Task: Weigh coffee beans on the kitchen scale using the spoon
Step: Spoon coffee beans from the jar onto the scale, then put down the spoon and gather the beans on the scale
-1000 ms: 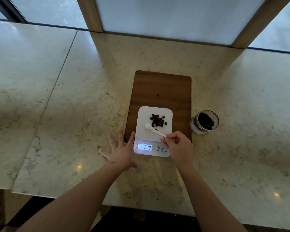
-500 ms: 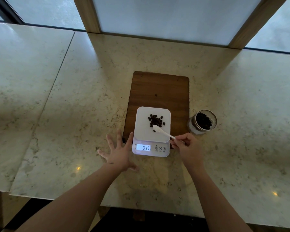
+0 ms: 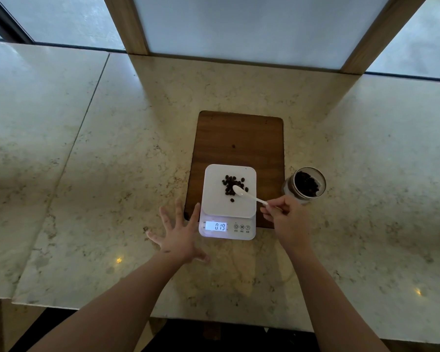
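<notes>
A white kitchen scale (image 3: 215, 199) sits on the near end of a wooden board (image 3: 239, 138), its lit display reading 019. A small heap of dark coffee beans (image 3: 229, 182) lies on its platform. My right hand (image 3: 287, 219) pinches the handle of a white spoon (image 3: 249, 195), whose bowl rests over the right side of the heap. My left hand (image 3: 178, 233) lies flat on the counter with fingers spread, just left of the scale. A glass jar (image 3: 306, 185) holding more beans stands right of the board.
The marble counter (image 3: 112, 174) stretches wide to both sides, with a seam at the left. Its front edge runs near the bottom. Wooden window posts (image 3: 127, 24) rise at the back.
The spoon's bowl has moved from the platform's near left to the right side of the bean heap, and my right hand has shifted right. The display still reads 019.
</notes>
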### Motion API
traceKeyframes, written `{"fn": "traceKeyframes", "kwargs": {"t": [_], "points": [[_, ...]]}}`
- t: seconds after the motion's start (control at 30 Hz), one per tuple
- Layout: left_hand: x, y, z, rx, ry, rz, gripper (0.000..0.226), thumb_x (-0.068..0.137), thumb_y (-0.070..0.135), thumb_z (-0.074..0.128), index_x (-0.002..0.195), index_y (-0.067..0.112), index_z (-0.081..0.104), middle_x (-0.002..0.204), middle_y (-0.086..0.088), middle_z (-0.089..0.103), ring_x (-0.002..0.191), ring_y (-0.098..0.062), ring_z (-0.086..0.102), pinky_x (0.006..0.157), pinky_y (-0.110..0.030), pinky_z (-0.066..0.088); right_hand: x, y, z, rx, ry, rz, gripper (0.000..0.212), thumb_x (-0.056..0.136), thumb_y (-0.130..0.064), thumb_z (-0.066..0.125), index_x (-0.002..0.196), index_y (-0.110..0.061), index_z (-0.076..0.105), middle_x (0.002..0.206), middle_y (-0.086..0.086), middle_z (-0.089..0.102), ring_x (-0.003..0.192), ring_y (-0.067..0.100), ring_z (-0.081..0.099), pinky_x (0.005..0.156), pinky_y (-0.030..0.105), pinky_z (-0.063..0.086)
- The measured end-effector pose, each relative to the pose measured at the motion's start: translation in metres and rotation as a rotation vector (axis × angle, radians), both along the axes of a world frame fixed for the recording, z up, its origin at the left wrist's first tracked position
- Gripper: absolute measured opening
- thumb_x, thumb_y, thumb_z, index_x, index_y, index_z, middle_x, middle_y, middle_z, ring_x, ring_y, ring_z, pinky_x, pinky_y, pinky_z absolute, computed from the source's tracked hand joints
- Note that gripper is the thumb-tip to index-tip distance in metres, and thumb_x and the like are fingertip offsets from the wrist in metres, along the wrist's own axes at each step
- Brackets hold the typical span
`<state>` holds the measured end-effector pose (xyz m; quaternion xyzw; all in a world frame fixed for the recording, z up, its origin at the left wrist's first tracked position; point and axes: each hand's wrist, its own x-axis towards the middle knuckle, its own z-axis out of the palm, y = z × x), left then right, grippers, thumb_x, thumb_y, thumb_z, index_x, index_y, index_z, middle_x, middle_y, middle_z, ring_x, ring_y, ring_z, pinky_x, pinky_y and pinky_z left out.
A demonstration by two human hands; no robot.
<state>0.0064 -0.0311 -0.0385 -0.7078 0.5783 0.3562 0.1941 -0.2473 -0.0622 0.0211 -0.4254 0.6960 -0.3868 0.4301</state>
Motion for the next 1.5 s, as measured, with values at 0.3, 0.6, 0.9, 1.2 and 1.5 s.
{"fn": "traceKeyframes", "kwargs": {"t": [0.3, 0.6, 0.9, 1.2, 1.5], "points": [[0.000, -0.001, 0.002, 0.022, -0.005, -0.002, 0.160, 0.050, 0.073, 0.088, 0.126, 0.058, -0.052, 0.137, 0.007, -0.067, 0.124, -0.038, -0.063, 0.098, -0.090, -0.009, -0.023, 0.013, 0.006, -0.041, -0.318, -0.457, 0.006, 0.099, -0.002, 0.064, 0.098, -0.007, 0.068, 0.094, 0.013, 0.077, 0.084, 0.020, 0.079, 0.069, 0.024, 0.063], [-0.004, -0.003, 0.016, 0.084, -0.012, -0.011, 0.154, 0.057, 0.073, 0.086, 0.135, 0.053, -0.046, 0.136, 0.004, -0.068, 0.127, -0.042, -0.059, 0.101, -0.089, -0.007, -0.034, 0.016, 0.012, -0.062, -0.509, -0.569, 0.008, 0.097, 0.000, 0.065, 0.098, -0.007, 0.066, 0.095, 0.013, 0.076, 0.081, 0.014, 0.078, 0.070, 0.023, 0.062], [-0.007, -0.004, 0.022, 0.087, -0.025, -0.033, 0.152, 0.059, 0.073, 0.085, 0.135, 0.051, -0.045, 0.148, 0.002, -0.058, 0.131, -0.044, -0.054, 0.102, -0.089, -0.002, -0.034, 0.038, -0.010, 0.372, -0.510, -0.304, 0.033, 0.110, -0.013, 0.039, 0.109, -0.008, 0.072, 0.072, 0.002, 0.049, 0.060, 0.013, 0.048, 0.063, 0.031, 0.051], [-0.008, -0.003, 0.026, 0.077, -0.026, -0.038, 0.152, 0.060, 0.070, 0.086, 0.141, 0.050, -0.041, 0.149, 0.002, -0.057, 0.132, -0.044, -0.052, 0.102, -0.089, -0.002, -0.035, 0.064, -0.015, 0.467, -0.027, -0.179, 0.029, 0.109, -0.029, 0.037, 0.103, -0.013, 0.060, 0.074, 0.006, 0.052, 0.064, 0.018, 0.048, 0.060, 0.038, 0.041], [-0.010, -0.004, 0.030, 0.086, -0.030, -0.034, 0.150, 0.062, 0.069, 0.086, 0.146, 0.049, -0.037, 0.150, 0.000, -0.056, 0.137, -0.046, -0.048, 0.105, -0.088, 0.001, -0.047, 0.070, -0.017, 0.399, 0.083, -0.219, 0.016, 0.109, -0.022, 0.041, 0.107, -0.008, 0.050, 0.085, 0.014, 0.060, 0.069, 0.025, 0.058, 0.059, 0.041, 0.051]]}}
